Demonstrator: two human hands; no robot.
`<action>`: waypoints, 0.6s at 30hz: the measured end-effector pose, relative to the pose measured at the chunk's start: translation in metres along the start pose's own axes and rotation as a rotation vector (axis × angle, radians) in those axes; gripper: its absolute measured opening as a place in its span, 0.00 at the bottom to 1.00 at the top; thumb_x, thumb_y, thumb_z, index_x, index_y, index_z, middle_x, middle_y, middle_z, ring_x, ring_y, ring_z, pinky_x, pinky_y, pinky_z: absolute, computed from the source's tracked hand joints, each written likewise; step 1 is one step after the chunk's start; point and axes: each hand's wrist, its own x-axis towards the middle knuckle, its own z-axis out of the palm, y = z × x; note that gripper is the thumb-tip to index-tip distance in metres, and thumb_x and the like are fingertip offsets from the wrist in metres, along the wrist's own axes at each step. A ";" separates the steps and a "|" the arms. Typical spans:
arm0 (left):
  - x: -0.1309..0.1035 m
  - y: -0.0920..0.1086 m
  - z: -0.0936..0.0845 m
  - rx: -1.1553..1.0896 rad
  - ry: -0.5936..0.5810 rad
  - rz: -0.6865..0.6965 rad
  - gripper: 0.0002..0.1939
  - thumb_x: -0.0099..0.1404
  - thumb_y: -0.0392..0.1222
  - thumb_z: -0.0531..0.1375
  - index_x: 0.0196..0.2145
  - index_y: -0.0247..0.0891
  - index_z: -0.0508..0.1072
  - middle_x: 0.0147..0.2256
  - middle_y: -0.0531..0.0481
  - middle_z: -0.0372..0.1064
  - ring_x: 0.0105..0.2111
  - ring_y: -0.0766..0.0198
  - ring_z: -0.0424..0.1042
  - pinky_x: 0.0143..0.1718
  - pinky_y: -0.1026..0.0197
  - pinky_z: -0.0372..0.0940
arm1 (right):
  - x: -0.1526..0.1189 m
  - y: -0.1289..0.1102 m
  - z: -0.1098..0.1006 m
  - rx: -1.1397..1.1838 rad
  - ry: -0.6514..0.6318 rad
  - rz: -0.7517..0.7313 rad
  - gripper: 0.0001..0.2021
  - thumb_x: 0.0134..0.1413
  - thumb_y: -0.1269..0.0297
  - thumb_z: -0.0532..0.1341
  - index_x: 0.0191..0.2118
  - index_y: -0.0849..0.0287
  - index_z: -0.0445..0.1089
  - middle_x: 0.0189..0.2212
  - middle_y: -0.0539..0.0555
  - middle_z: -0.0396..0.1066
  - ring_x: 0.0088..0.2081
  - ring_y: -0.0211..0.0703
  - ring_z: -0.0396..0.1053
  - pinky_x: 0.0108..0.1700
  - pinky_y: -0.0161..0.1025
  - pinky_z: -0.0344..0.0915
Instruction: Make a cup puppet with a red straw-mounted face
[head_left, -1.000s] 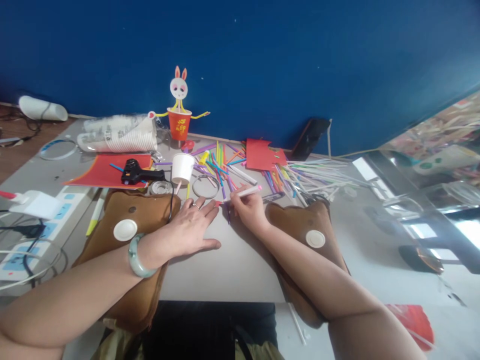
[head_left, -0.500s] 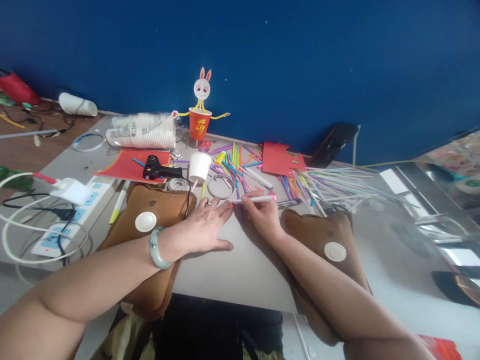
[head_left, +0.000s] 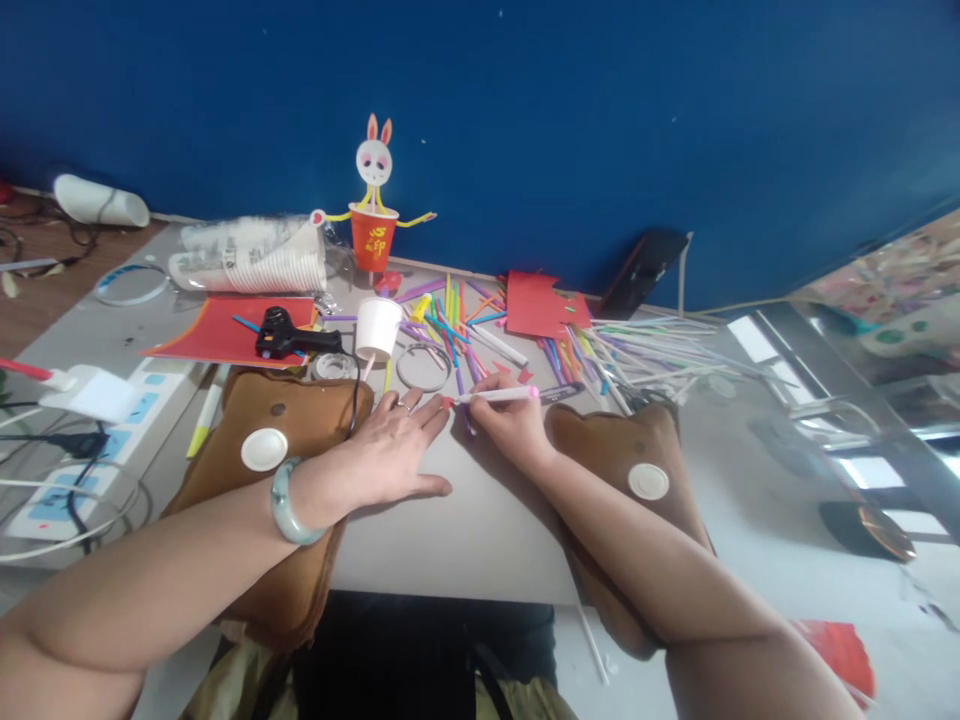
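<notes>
My left hand [head_left: 394, 450] lies flat on the table with its thumb spread out, a ring on one finger and a pale green bangle on the wrist. By its fingertips is a small red piece [head_left: 448, 402], too small to make out clearly. My right hand [head_left: 510, 420] grips a white marker with a pink end [head_left: 510, 394], its tip pointing left at that red piece. Just beyond the hands are a roll of clear tape [head_left: 424, 368] and a white paper cup [head_left: 377, 328] with a straw under it.
Brown cushions [head_left: 247, 500] lie under both forearms. A black glue gun [head_left: 281, 335] rests on red paper [head_left: 202, 325]. At the back stand a rabbit figure in a red cup [head_left: 373, 240] and bagged paper cups [head_left: 247, 260]. Coloured straws [head_left: 457, 320] are scattered, and a power strip [head_left: 112, 450] sits left.
The whole scene has shifted left in view as the head turned slightly right. Both hands keep nearly the same pose, with the marker tip still by the red piece.
</notes>
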 end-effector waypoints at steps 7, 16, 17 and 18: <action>0.000 0.001 -0.001 0.004 0.006 0.004 0.42 0.60 0.64 0.61 0.62 0.33 0.62 0.65 0.38 0.58 0.62 0.39 0.55 0.58 0.40 0.53 | -0.002 0.004 0.004 0.008 -0.016 -0.019 0.04 0.48 0.63 0.59 0.28 0.57 0.66 0.18 0.45 0.67 0.21 0.36 0.65 0.25 0.33 0.62; 0.001 0.002 -0.003 0.008 0.006 0.002 0.42 0.59 0.64 0.61 0.61 0.32 0.63 0.63 0.38 0.59 0.60 0.40 0.57 0.57 0.42 0.54 | -0.002 0.005 0.007 -0.004 -0.040 -0.075 0.05 0.51 0.62 0.59 0.29 0.57 0.67 0.22 0.48 0.70 0.24 0.37 0.67 0.28 0.34 0.62; 0.001 0.001 -0.003 0.008 0.008 0.004 0.42 0.59 0.65 0.61 0.61 0.32 0.63 0.63 0.38 0.59 0.60 0.40 0.57 0.57 0.42 0.54 | -0.002 0.004 0.007 -0.010 -0.046 -0.080 0.05 0.51 0.63 0.59 0.28 0.57 0.67 0.22 0.48 0.70 0.25 0.37 0.67 0.28 0.34 0.62; 0.001 0.001 -0.002 0.009 0.009 0.006 0.42 0.59 0.65 0.61 0.61 0.32 0.63 0.63 0.37 0.59 0.60 0.40 0.57 0.57 0.42 0.54 | -0.002 0.003 0.007 -0.015 -0.046 -0.082 0.05 0.51 0.63 0.59 0.28 0.57 0.67 0.22 0.48 0.70 0.25 0.37 0.66 0.28 0.34 0.62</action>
